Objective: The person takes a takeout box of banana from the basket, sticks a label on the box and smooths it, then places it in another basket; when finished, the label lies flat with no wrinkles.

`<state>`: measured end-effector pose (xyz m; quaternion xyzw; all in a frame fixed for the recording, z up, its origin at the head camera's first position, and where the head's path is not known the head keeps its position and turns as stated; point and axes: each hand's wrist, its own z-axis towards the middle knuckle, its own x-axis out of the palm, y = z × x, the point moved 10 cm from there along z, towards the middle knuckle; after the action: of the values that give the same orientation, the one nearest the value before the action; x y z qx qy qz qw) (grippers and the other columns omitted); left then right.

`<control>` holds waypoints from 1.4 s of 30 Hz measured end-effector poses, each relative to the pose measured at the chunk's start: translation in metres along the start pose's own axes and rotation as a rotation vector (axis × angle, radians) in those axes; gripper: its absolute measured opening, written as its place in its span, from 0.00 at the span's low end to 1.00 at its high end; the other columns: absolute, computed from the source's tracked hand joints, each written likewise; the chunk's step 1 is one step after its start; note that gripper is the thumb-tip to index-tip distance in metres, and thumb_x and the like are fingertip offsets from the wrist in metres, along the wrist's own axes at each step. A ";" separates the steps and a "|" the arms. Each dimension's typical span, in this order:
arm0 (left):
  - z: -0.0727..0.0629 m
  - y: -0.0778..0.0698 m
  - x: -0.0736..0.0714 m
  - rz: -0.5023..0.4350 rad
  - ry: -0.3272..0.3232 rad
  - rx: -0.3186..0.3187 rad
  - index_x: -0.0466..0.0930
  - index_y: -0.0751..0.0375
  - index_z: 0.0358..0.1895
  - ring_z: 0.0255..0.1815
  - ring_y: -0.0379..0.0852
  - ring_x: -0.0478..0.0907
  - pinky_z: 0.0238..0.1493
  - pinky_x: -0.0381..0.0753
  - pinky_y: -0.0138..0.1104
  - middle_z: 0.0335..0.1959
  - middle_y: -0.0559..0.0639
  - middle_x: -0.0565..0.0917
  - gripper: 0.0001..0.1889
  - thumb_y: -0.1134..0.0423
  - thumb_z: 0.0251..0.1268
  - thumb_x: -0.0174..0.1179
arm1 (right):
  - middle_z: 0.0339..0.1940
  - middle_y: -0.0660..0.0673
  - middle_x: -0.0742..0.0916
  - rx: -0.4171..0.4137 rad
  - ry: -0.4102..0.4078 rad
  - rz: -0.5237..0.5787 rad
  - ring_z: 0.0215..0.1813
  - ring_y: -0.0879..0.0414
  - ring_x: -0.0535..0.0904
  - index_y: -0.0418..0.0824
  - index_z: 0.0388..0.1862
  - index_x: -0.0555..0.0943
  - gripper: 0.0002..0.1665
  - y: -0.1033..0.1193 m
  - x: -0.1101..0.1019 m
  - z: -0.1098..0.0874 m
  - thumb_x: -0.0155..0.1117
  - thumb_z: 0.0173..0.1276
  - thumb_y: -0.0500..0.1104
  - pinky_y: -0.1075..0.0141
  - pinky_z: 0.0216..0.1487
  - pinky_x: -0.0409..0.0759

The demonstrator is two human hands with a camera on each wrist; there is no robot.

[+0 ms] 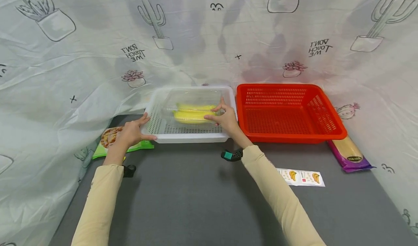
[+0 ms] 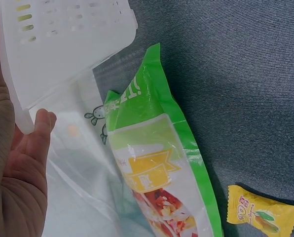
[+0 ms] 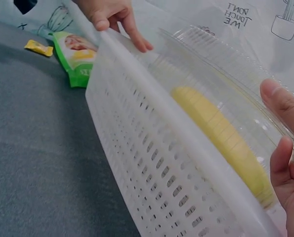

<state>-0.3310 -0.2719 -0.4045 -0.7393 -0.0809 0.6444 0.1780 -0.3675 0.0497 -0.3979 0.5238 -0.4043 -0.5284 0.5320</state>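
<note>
A white plastic basket (image 1: 192, 138) stands near the back of the table. In it is a clear plastic clamshell box (image 1: 166, 112) with yellow bananas (image 1: 192, 116) inside. My left hand (image 1: 132, 131) grips the basket's left front corner; in the right wrist view, its fingers reach over the rim and the thumb is at the outer side. With thumb and fingers, my right hand (image 1: 226, 119) holds the right end of the clamshell box, just inside the basket rim. The right wrist view shows the box's lid edge (image 3: 236, 89) rising above the rim.
A red basket (image 1: 294, 138) adjoins the white one on the right. A green food bag (image 1: 140, 145) and a small yellow wrapped sweet (image 2: 265, 211) lie left. Banana-printed labels (image 1: 302, 177) and a purple bread packet (image 1: 351, 155) lie right. A patterned sheet hangs behind.
</note>
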 end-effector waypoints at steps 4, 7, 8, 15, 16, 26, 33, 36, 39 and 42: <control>-0.001 0.000 0.000 -0.008 0.012 -0.008 0.54 0.62 0.74 0.66 0.72 0.59 0.61 0.61 0.60 0.76 0.56 0.47 0.52 0.47 0.48 0.73 | 0.78 0.50 0.54 -0.009 0.001 0.013 0.14 0.51 0.71 0.33 0.36 0.80 0.17 0.002 -0.002 -0.004 0.78 0.52 0.39 0.68 0.21 0.76; -0.001 0.000 0.000 -0.004 0.019 -0.012 0.54 0.62 0.73 0.65 0.72 0.59 0.62 0.61 0.60 0.76 0.56 0.47 0.53 0.46 0.48 0.73 | 0.78 0.49 0.55 -0.023 0.000 0.006 0.13 0.53 0.70 0.33 0.36 0.80 0.17 0.004 -0.005 -0.007 0.77 0.52 0.39 0.69 0.20 0.75; -0.001 -0.001 0.000 -0.004 0.022 -0.013 0.53 0.63 0.73 0.65 0.72 0.59 0.62 0.60 0.60 0.76 0.57 0.47 0.53 0.46 0.48 0.73 | 0.78 0.49 0.55 -0.027 0.000 0.004 0.13 0.54 0.70 0.32 0.35 0.79 0.18 0.004 -0.006 -0.008 0.77 0.52 0.39 0.69 0.20 0.75; 0.000 -0.001 0.001 0.005 0.047 -0.022 0.53 0.62 0.74 0.68 0.72 0.55 0.63 0.58 0.61 0.76 0.56 0.46 0.53 0.45 0.48 0.73 | 0.78 0.47 0.55 -0.048 0.010 0.012 0.14 0.52 0.71 0.30 0.35 0.79 0.18 0.007 -0.008 -0.016 0.77 0.52 0.38 0.69 0.19 0.74; 0.000 0.000 0.001 0.005 0.048 -0.024 0.53 0.62 0.74 0.69 0.72 0.54 0.63 0.58 0.61 0.76 0.56 0.46 0.53 0.45 0.48 0.73 | 0.78 0.46 0.55 -0.051 0.011 0.011 0.14 0.52 0.72 0.30 0.36 0.79 0.18 0.007 -0.008 -0.017 0.77 0.52 0.37 0.69 0.19 0.73; 0.001 -0.002 0.000 0.007 0.043 -0.015 0.52 0.62 0.74 0.66 0.71 0.59 0.60 0.63 0.60 0.76 0.56 0.46 0.52 0.47 0.49 0.73 | 0.78 0.46 0.56 -0.082 0.017 0.022 0.13 0.51 0.70 0.26 0.39 0.80 0.19 0.012 -0.013 -0.025 0.77 0.52 0.36 0.70 0.18 0.70; 0.001 -0.005 0.000 0.006 0.042 -0.015 0.52 0.62 0.74 0.68 0.72 0.55 0.62 0.61 0.60 0.76 0.56 0.46 0.53 0.46 0.48 0.73 | 0.77 0.47 0.57 -0.072 0.014 0.029 0.14 0.51 0.72 0.26 0.37 0.78 0.18 0.015 -0.017 -0.031 0.77 0.52 0.34 0.69 0.18 0.70; 0.001 -0.005 -0.001 0.017 0.036 -0.010 0.52 0.63 0.74 0.68 0.73 0.54 0.62 0.60 0.61 0.76 0.57 0.46 0.53 0.46 0.48 0.73 | 0.78 0.46 0.57 -0.078 0.014 0.038 0.13 0.53 0.72 0.26 0.37 0.79 0.18 0.019 -0.017 -0.029 0.76 0.52 0.34 0.69 0.17 0.70; 0.000 -0.005 -0.001 0.030 0.026 0.000 0.52 0.63 0.74 0.67 0.74 0.55 0.61 0.60 0.61 0.76 0.57 0.46 0.54 0.45 0.48 0.72 | 0.78 0.47 0.57 -0.071 0.010 0.052 0.12 0.57 0.71 0.27 0.38 0.80 0.18 0.024 -0.018 -0.027 0.76 0.52 0.34 0.69 0.17 0.70; -0.001 -0.005 -0.002 0.031 0.023 0.011 0.52 0.63 0.74 0.66 0.74 0.57 0.60 0.62 0.60 0.76 0.57 0.46 0.56 0.39 0.45 0.71 | 0.78 0.47 0.57 -0.059 0.019 0.065 0.12 0.58 0.71 0.27 0.38 0.79 0.17 0.030 -0.019 -0.025 0.76 0.53 0.34 0.70 0.16 0.69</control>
<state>-0.3300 -0.2683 -0.4009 -0.7468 -0.0640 0.6390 0.1728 -0.3407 0.0686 -0.3696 0.4994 -0.4006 -0.5174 0.5679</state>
